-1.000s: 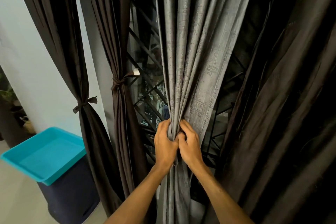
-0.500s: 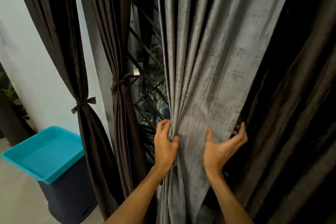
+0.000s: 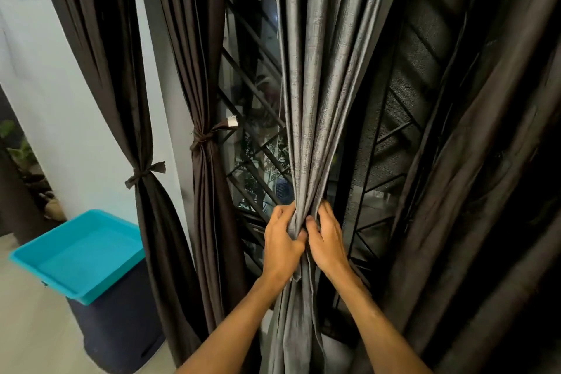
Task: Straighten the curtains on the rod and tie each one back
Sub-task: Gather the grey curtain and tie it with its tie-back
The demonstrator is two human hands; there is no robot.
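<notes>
A grey curtain (image 3: 318,94) hangs in the middle, gathered into a narrow bunch at waist height. My left hand (image 3: 280,241) grips the bunch from the left and my right hand (image 3: 326,241) grips it from the right, thumbs nearly touching. Two dark brown curtains hang to the left, one (image 3: 127,76) knotted with a tie (image 3: 145,174) and one (image 3: 194,70) knotted with a tie (image 3: 206,138) that carries a white tag. A loose dark brown curtain (image 3: 485,191) fills the right side.
Behind the curtains stands a window with a black diagonal metal grille (image 3: 252,143). A turquoise tray (image 3: 77,255) sits on a dark round bin (image 3: 118,328) at the lower left. A white wall (image 3: 45,85) lies far left.
Half a second ago my right hand was spread wide on the grey curtain's right edge. It has swept left, pulling the fabric into a bunch against my left hand.
</notes>
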